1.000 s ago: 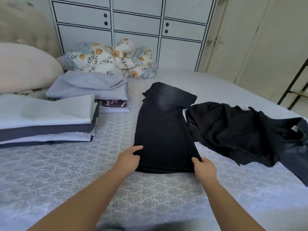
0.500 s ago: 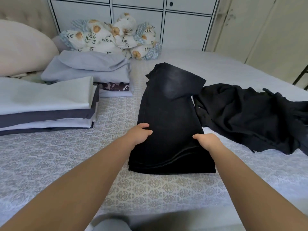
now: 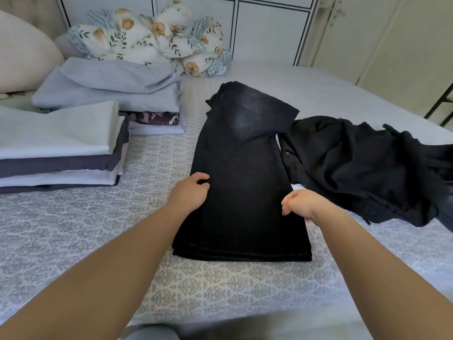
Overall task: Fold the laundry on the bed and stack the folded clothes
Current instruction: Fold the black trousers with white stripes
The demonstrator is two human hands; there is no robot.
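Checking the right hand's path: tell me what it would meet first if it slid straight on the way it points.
The right hand points left across the black trousers, so it would likely cross that fabric and meet the left hand at the opposite edge; depth is hard to judge.

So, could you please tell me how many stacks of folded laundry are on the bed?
2: the near stack of white and dark grey pieces at the left edge, and the far stack topped with pale blue fabric behind it, beside the floral bundle.

Behind the bed we see a white panelled wardrobe [image 3: 267,28], a cream pillow [image 3: 22,55] far left, and a floral bundle [image 3: 157,38] against it.
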